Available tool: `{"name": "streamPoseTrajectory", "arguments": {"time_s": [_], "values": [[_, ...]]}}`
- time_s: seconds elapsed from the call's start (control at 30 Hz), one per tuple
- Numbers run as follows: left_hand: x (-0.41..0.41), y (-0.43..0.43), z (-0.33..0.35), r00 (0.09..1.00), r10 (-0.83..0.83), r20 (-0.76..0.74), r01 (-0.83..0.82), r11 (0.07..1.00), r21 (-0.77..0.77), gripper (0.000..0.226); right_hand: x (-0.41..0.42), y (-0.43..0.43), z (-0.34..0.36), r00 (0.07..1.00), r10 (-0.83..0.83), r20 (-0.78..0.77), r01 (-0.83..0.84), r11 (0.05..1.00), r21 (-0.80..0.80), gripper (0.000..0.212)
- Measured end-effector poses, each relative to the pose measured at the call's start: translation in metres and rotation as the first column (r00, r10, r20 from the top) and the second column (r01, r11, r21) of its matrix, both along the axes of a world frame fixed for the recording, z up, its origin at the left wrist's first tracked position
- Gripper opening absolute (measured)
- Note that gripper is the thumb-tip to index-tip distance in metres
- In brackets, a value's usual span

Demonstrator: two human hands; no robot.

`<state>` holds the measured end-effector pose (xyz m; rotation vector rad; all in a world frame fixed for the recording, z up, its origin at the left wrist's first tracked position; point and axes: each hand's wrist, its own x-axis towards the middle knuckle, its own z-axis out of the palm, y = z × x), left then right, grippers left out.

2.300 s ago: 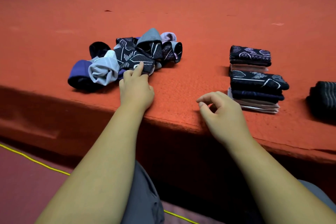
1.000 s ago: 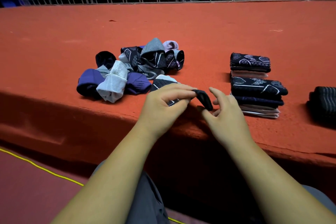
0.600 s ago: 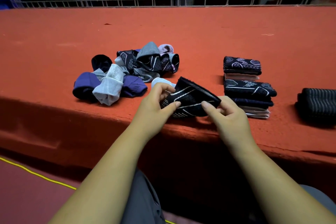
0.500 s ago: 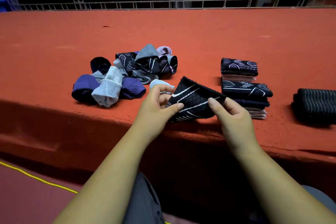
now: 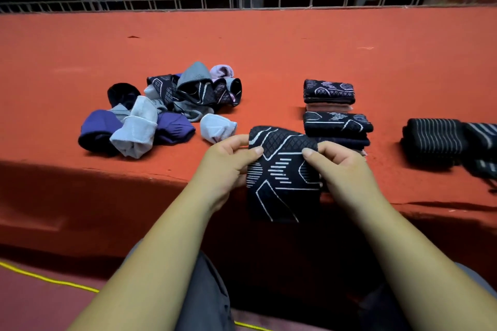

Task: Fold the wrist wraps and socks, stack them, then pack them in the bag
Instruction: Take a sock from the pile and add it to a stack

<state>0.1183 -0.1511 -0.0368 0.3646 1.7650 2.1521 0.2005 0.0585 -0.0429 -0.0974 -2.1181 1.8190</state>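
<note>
Red felt covers the table (image 5: 269, 43), whose near edge runs just in front of the person's lap. At that near edge, right of the middle, both hands hold one dark patterned sock (image 5: 282, 177). The left hand (image 5: 223, 166) pinches its left side and the right hand (image 5: 347, 169) pinches its right side, so it hangs spread out and partly below the edge. I judge this sock to be at the start of its fold, not yet doubled over. Just behind the right hand sits a near stack (image 5: 337, 126) of folded socks, and a far stack (image 5: 328, 91) stands close behind that, so part of the folding and stacking is done. By the right edge lie dark striped rolls (image 5: 435, 140), probably the wrist wraps, and whether they are finished I cannot tell. Left of the middle a loose pile (image 5: 166, 110) of blue, grey and dark socks remains unfolded, with a pale sock (image 5: 217, 127) lying apart beside it. Several folds are left, then. No bag is in view, so packing has not begun. Beyond the far edge runs a metal railing (image 5: 242, 2) against darkness.
</note>
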Motion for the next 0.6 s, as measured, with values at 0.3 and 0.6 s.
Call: {"name": "streamPoseTrajectory", "arguments": {"time_s": [0.3,0.6], "values": [[-0.013,-0.008,-0.006,0.997,-0.069,0.03,0.071,0.992,-0.1,0.023,-0.015,0.011,-0.013,0.989,0.08,0.128,-0.066,0.992,-0.112,0.012],[-0.014,-0.011,-0.008,0.995,-0.103,0.003,0.103,0.993,-0.063,0.025,-0.012,0.01,-0.007,0.988,0.095,0.122,-0.069,0.977,-0.203,0.029]]}}
